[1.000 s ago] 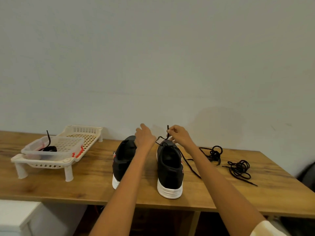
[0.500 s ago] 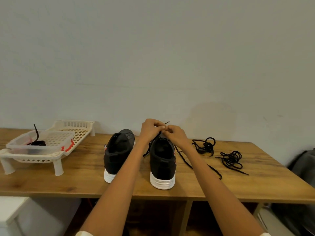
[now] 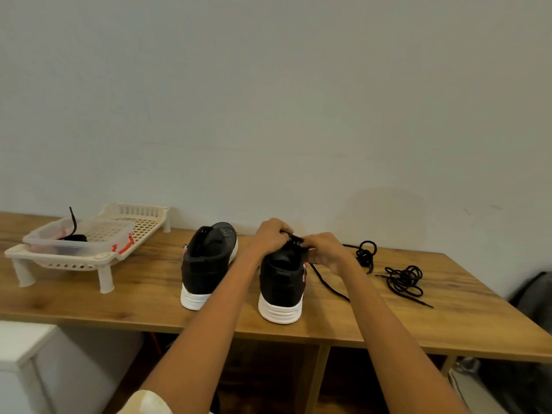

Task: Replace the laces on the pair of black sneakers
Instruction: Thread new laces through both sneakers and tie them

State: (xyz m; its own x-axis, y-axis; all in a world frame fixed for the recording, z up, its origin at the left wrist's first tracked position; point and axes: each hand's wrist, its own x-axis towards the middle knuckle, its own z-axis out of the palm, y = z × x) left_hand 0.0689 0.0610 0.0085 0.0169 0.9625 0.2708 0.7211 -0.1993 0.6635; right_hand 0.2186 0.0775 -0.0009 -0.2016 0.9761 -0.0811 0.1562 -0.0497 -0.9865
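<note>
Two black sneakers with white soles stand side by side on the wooden table [image 3: 89, 303], heels toward the near edge and toes toward the far wall, most likely so that the tongue and eyelets can be reached from above. The left sneaker [image 3: 206, 264] is untouched, and no lace shows on it from this angle.

Both hands work at the top of the right sneaker [image 3: 282, 282]. The left hand [image 3: 270, 237] curls over the tongue area from the left, fingers bent round the upper edge, apparently steadying the shoe. The right hand [image 3: 325, 252] meets it from the right with fingers bent, seemingly pinching the black lace [image 3: 328, 283] at an eyelet. The contact itself is hidden between the fingers, so which eyelet is being threaded cannot be told. The free length of that lace trails off the shoe's right side and lies across the table toward the near right, slack, which leaves room to pull it through.

Further right lie two loose bundles of black lace: a knotted bundle [image 3: 366, 253] near the wall and a sprawling coil [image 3: 404, 280] just beyond it, both apart from the shoes and within the right hand's reach.

At the far left a cream slotted rack [image 3: 101, 259] on short legs carries a clear plastic container [image 3: 77, 243] holding another black lace [image 3: 74, 233], one end sticking up. It appears set aside from the work, perhaps an old lace.
</note>
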